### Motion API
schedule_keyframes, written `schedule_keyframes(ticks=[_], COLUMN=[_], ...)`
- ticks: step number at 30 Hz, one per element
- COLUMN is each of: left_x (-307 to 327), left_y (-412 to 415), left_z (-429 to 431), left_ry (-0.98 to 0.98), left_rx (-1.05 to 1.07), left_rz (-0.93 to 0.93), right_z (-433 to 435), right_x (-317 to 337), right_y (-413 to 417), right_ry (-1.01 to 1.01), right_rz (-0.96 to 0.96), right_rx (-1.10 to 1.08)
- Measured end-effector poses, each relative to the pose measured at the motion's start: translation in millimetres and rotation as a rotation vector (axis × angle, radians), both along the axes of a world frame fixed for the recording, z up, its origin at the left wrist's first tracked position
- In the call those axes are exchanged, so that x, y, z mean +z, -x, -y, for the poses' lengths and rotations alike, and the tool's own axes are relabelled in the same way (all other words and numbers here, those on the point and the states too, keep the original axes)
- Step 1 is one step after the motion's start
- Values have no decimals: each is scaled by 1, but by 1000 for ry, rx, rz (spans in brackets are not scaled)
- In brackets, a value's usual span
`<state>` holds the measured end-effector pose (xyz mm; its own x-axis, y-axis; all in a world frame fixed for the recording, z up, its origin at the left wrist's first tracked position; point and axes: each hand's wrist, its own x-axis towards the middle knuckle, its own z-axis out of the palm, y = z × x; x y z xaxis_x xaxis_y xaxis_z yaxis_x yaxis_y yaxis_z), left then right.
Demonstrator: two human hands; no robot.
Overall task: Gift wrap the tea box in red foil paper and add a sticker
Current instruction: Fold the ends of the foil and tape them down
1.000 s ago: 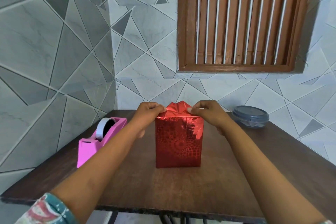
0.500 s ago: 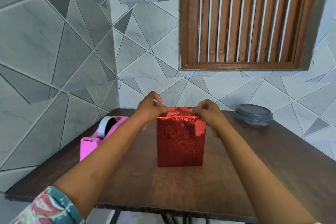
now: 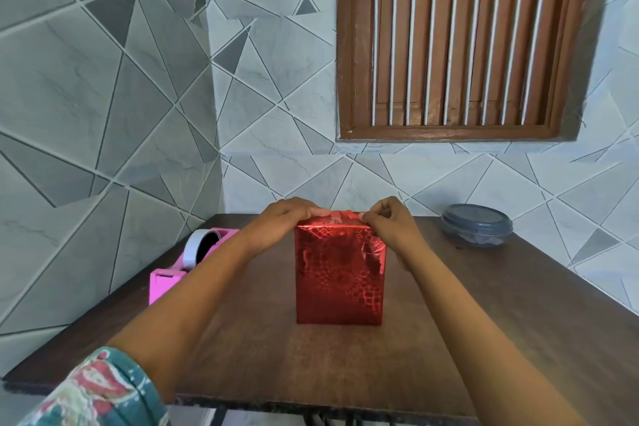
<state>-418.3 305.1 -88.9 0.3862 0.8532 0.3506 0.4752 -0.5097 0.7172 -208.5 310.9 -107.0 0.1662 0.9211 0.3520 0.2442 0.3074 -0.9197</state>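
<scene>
The tea box (image 3: 339,277), wrapped in shiny red foil paper, stands upright in the middle of the brown table (image 3: 345,367). Its top flaps are folded down flat. My left hand (image 3: 280,221) lies over the top left edge with its fingers pressing the foil down. My right hand (image 3: 387,221) pinches the foil at the top right corner between thumb and fingertips. A crumpled bit of foil shows on the box's upper right side. No sticker is in view.
A pink tape dispenser (image 3: 183,263) with a white tape roll sits at the table's left edge by the tiled wall. A grey lidded round container (image 3: 477,225) stands at the back right. A barred wooden window is on the wall above.
The raised foil peak on top of the box has been folded down flat. Both hands stayed at the top edges, and the view shifted slightly downward.
</scene>
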Motion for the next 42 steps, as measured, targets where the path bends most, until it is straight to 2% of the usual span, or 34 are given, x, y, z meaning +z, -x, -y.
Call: schedule_keyframes(ticks=[7,9,11,13,14,16,18,22,31,32,35,37,39,42], left_x=[-2,-3,-4,-5,-6,-7,-7,-5,-3,-2,13,27,36,29], left_y=[3,5,6,6,6,7,7,9,7,6,17,36,60,106], left_z=[-7,-9,-10,-12,-13,-14,-16,-20,-20,-19,-8,1,13,26], left_ry=[-105,-105,-106,-120,-131,-144,-133,-80,-30,-56,-134,-99,-7,72], left_rx=[-34,-41,-56,-67,-70,-87,-102,-106,-70,-30,178,284,367,552], left_rz=[-140,-173,-158,-131,-124,-117,-113,-118,-208,-281,-679,-817,-816,-705], right_z=[0,5,13,25,29,32,32,32,32,33,37,37,38,39], right_x=[7,7,6,6,3,-4,-7,6,8,8,9,9,8,8], right_y=[-3,-4,-4,-2,-1,2,5,12,23,23,24,24,23,22], right_ry=[82,-13,-308,-584,-653,-647,-589,-552,-432,-424,-393,-384,-378,-379], right_rz=[51,259,550,775,899,1114,1206,1271,1263,1254,1261,1256,1243,1225], right_rx=[40,-37,-147,-53,8,54,36,-33,-110,-111,-111,-112,-112,-114])
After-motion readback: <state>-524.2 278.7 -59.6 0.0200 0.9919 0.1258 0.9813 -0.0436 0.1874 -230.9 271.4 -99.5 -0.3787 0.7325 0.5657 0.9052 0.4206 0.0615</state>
